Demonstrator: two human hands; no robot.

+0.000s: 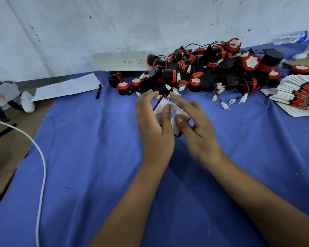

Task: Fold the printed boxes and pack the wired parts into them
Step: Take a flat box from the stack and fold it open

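Folding one small printed box (169,113), held in the air above the middle of the blue cloth (96,148), just in front of the heap of wired parts (203,68). Held between both hands: left hand (155,125) curled round the box's left side with its thumb laid across the white flap, right hand (198,129) pinching the right side, thumb on the lower flap and index finger stretched over the top edge.

Probably best done by keeping the box body squared with the fingers behind while the thumbs press the flaps inward one after the other, then tucking the last tab into its slot rather than forcing it. Thin card, likely to crease off the score line if pressed crookedly; firm, even thumb pressure along the fold advised.

White and matte on the inner faces of the card, dark along the printed edges. Soft, slightly wrinkled weave in the cloth. Squat black cylinders with red rims and white caps in the heap near the far edge of the cloth, trailing thin red and black wires that end in small white plastic connectors. Fanned stack of flat printed boxes (300,97) at the right edge, red, black and white. Black pen (98,91) near the far left corner beside a sheet of white paper (68,88).
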